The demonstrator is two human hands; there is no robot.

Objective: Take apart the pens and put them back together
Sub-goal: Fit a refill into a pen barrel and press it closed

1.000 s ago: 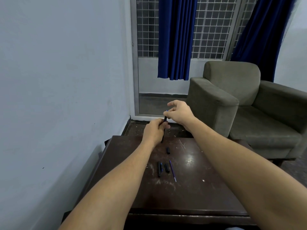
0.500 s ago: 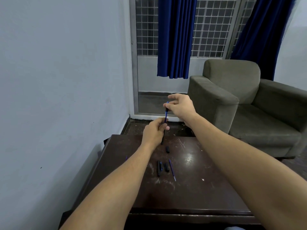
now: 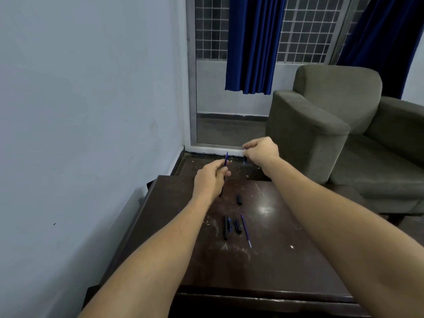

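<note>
Left grip (image 3: pixel 210 180) curls round thin black pen barrel (image 3: pixel 221 191), blue refill (image 3: pixel 226 158) protruding above it. Right grip (image 3: pixel 261 151), just beside, pinches small dark pen piece (image 3: pixel 245 159). Below both: loose black pen parts (image 3: pixel 227 227) on dark wooden counter (image 3: pixel 286 260).

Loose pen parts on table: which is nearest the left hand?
The lone short black piece, lying alone by the left hand. The long black barrel, other short piece and blue refill lie grouped nearer the camera.
</note>
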